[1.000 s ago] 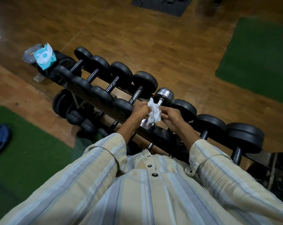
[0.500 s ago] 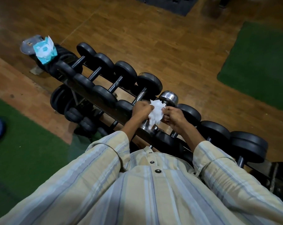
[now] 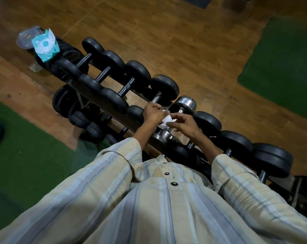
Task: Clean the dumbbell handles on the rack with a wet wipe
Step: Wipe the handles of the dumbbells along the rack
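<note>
Working at the chrome dumbbell (image 3: 177,118) near the middle of the rack (image 3: 96,101), the person has both hands over its handle, which is mostly hidden. The left hand (image 3: 153,113) is closed around the wet wipe (image 3: 166,118), a small crumpled white wad lying against the handle just at 3 o'clock of that hand. The right hand (image 3: 183,123) hangs over the same spot with its grip loose and fingers spread, holding nothing that can be made out; whether a fingertip touches the wipe cannot be told.

As a judgement, the task sits somewhere in its middle. Four black dumbbells (image 3: 114,76) run off toward 10 o'clock, their bare steel handles showing, and three more black ones lie toward 4 o'clock. Nothing in the view shows which handles are wiped already: none looks wet or streaked in this dim light. A lower tier of small dumbbells at 8 o'clock of the hands may also need doing.

The wipe looks bunched and rather used up, more a lump than a flat sheet. A teal and white wipe packet (image 3: 45,44) rests at the far left end of the rack, at 10 o'clock, well apart from the hands.
</note>
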### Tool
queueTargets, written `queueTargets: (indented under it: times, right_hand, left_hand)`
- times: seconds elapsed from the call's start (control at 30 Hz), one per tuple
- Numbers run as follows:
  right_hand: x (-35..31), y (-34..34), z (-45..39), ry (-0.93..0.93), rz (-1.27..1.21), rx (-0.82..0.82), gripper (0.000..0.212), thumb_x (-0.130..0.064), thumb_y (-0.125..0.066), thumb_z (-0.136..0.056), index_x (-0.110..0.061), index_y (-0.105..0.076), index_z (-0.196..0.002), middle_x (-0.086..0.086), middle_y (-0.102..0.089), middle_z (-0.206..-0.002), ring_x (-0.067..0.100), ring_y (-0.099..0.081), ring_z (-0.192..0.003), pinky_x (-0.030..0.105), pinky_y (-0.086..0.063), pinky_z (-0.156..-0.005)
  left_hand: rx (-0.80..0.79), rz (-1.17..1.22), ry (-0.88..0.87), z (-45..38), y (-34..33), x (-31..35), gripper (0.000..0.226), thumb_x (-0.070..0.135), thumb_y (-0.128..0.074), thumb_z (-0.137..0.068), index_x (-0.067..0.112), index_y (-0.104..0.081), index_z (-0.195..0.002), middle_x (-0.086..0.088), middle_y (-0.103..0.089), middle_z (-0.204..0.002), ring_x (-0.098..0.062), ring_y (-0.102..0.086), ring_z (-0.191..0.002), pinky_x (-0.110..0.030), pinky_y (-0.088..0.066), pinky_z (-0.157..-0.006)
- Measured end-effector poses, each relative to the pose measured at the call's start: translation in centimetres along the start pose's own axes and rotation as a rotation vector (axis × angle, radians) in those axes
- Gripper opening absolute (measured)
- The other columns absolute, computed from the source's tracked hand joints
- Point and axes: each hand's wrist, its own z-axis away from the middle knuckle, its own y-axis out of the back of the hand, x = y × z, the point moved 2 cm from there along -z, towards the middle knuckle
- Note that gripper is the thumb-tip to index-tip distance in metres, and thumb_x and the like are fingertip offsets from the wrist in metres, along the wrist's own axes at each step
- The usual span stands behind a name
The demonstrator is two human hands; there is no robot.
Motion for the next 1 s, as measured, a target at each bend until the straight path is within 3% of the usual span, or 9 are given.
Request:
queueTargets:
  times: [0.07,0.17,0.33,0.43,0.53,0.63,0.73,0.87,1.0]
  right_hand:
    - [0.2,-0.1,-0.1,0.018,0.093,-0.022,0.019,-0.024,-0.085,-0.082,-0.015,-0.078,-0.097,-0.005,-0.076,-0.091,0.005,-0.069,-0.076,0.024,-0.055,-0.067]
    - [1.4,0.1,-0.9,0.125,0.320,0.158,0.021,-0.040,-0.084,-0.078,-0.021,-0.076,-0.080,-0.007,-0.072,-0.098,0.008,-0.066,-0.093,0.035,-0.055,-0.080]
    - [1.5,0.3,-0.9,0.142,0.204,0.287,0.011,-0.022,-0.078,-0.083,-0.018,-0.069,-0.088,-0.006,-0.070,-0.087,0.011,-0.067,-0.080,0.029,-0.052,-0.066]
    - [1.7,0.2,-1.2,0.242,0.380,0.345,0.011,-0.017,-0.071,-0.084,-0.021,-0.063,-0.092,-0.005,-0.066,-0.082,0.010,-0.063,-0.073,0.025,-0.049,-0.061]
    - [2.4,-0.4,-2.7,0.259,0.635,0.243,0.015,-0.010,-0.067,-0.079,-0.019,-0.072,-0.090,-0.001,-0.067,-0.088,0.015,-0.063,-0.081,0.033,-0.051,-0.066]
    - [3.3,-1.9,-4.3,0.310,0.971,-0.086,0.018,-0.011,-0.067,-0.079,-0.022,-0.076,-0.091,-0.003,-0.068,-0.094,0.020,-0.058,-0.092,0.038,-0.052,-0.076]
    - [3.5,-2.0,-4.8,0.286,1.171,-0.287,0.024,-0.017,-0.058,-0.079,-0.027,-0.073,-0.095,-0.007,-0.069,-0.097,0.020,-0.048,-0.109,0.043,-0.039,-0.094]
    - [3.6,-0.7,-3.8,0.418,1.223,-0.302,0.025,-0.022,-0.062,-0.086,-0.032,-0.074,-0.106,-0.011,-0.061,-0.123,0.022,-0.041,-0.111,0.039,-0.034,-0.091]
    - [5.3,-0.1,-2.0,0.386,0.955,-0.153,0.016,-0.015,-0.066,-0.089,-0.017,-0.077,-0.101,-0.001,-0.060,-0.107,0.023,-0.054,-0.099,0.035,-0.045,-0.082]
  left_hand:
    - [0.001,-0.064,-0.084,-0.3,0.3,0.0,0.031,0.010,-0.087,-0.077,0.016,-0.062,-0.095,-0.008,-0.073,-0.098,-0.022,-0.073,-0.092,-0.040,-0.064,-0.081]
    - [-0.029,-0.180,-0.212,-0.3,0.4,0.1,0.013,0.002,-0.077,-0.087,0.012,-0.071,-0.092,-0.002,-0.073,-0.092,-0.016,-0.071,-0.092,-0.036,-0.061,-0.088]
    - [-0.089,-0.308,-0.257,-0.4,0.3,-0.4,0.021,0.002,-0.064,-0.094,0.020,-0.072,-0.087,0.000,-0.074,-0.095,-0.017,-0.071,-0.093,-0.038,-0.062,-0.087]
    - [-0.035,-0.336,-0.252,-0.6,0.8,-0.9,0.020,0.002,-0.062,-0.090,0.018,-0.071,-0.096,-0.002,-0.072,-0.095,-0.018,-0.073,-0.091,-0.042,-0.063,-0.086]
    - [0.002,-0.320,-0.257,-0.5,1.4,-0.8,0.022,0.003,-0.055,-0.093,0.012,-0.068,-0.108,-0.004,-0.072,-0.096,-0.018,-0.074,-0.086,-0.041,-0.063,-0.085]
    - [0.001,-0.327,-0.243,-0.5,1.8,-0.8,0.023,0.005,-0.055,-0.092,0.013,-0.067,-0.109,-0.004,-0.073,-0.093,-0.018,-0.074,-0.086,-0.040,-0.063,-0.084]
    - [0.000,-0.314,-0.226,-0.8,1.9,-1.3,0.025,0.013,-0.051,-0.084,0.017,-0.065,-0.104,-0.004,-0.072,-0.088,-0.021,-0.073,-0.089,-0.043,-0.063,-0.083]
    - [0.007,-0.304,-0.209,-0.5,1.3,-1.4,0.023,0.010,-0.053,-0.083,0.018,-0.065,-0.101,-0.004,-0.073,-0.089,-0.022,-0.071,-0.096,-0.042,-0.062,-0.086]
    - [0.001,-0.327,-0.209,-0.2,1.1,-1.2,0.022,0.008,-0.054,-0.086,0.018,-0.064,-0.103,-0.005,-0.073,-0.094,-0.020,-0.070,-0.096,-0.040,-0.061,-0.089]
